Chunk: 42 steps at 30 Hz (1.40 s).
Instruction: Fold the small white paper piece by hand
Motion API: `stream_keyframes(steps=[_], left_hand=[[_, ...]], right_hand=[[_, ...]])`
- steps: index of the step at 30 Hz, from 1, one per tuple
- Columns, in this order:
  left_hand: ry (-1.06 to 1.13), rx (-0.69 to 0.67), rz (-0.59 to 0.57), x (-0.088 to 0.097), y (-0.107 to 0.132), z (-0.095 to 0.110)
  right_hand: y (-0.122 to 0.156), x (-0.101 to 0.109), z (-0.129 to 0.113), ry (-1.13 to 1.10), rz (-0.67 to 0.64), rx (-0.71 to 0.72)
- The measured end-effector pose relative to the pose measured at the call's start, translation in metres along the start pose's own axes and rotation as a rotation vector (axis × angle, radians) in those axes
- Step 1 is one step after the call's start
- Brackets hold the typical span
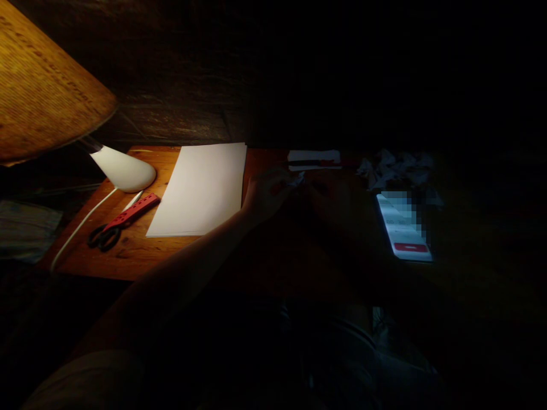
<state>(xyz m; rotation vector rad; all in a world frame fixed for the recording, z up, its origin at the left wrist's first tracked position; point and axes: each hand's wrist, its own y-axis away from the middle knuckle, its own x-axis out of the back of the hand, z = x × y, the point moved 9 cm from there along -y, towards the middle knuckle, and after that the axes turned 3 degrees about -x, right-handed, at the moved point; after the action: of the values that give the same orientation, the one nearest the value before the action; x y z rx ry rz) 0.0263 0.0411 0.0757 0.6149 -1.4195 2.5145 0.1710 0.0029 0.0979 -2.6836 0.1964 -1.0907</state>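
Over the dim middle of the table, my left hand (267,192) has its fingers closed on a small piece of folded or crumpled white paper (298,180). My right hand (327,196) meets it from the other side, fingers bent in at the paper. Deep shadow covers most of the right hand, so its exact grip is hard to make out. Just beyond both hands lies a small white paper piece (314,155) with a dark, thin, partly red tool (329,163) across it. A stack of white paper sheets (205,188) is left of my left hand.
A lit lamp with a woven shade (51,91) and white base (128,169) stands at the left, its cord trailing off the table (141,259). Black-handled scissors (109,236) lie by a red perforated strip (134,210). Rightward are crumpled papers (395,169) and a lit phone (404,228).
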Motion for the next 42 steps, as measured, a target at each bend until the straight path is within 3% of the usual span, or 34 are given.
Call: stream_keyframes(steps=[5, 10, 17, 24, 30, 33, 42], left_hand=[[-0.012, -0.023, 0.009, 0.001, -0.001, 0.001], [-0.012, -0.033, 0.016, 0.002, -0.001, 0.003], [-0.035, -0.062, 0.017, 0.003, -0.001, 0.005], [-0.034, -0.047, 0.014, 0.002, 0.0, 0.004], [-0.01, -0.05, 0.03, 0.001, 0.0, 0.005], [-0.004, -0.023, 0.025, 0.001, 0.001, 0.002], [0.008, 0.046, 0.002, -0.004, 0.003, -0.003]], right_hand=[[0.001, 0.007, -0.003, -0.011, 0.019, -0.021], [-0.002, -0.004, 0.008, -0.101, -0.02, -0.057], [-0.007, -0.015, 0.029, -0.157, 0.077, -0.093], [-0.009, -0.025, 0.042, -0.255, 0.052, -0.149], [-0.004, -0.017, 0.032, -0.289, 0.014, -0.222], [-0.002, -0.014, 0.019, -0.26, -0.065, -0.193], [-0.003, -0.008, 0.022, -0.258, -0.031, -0.204]])
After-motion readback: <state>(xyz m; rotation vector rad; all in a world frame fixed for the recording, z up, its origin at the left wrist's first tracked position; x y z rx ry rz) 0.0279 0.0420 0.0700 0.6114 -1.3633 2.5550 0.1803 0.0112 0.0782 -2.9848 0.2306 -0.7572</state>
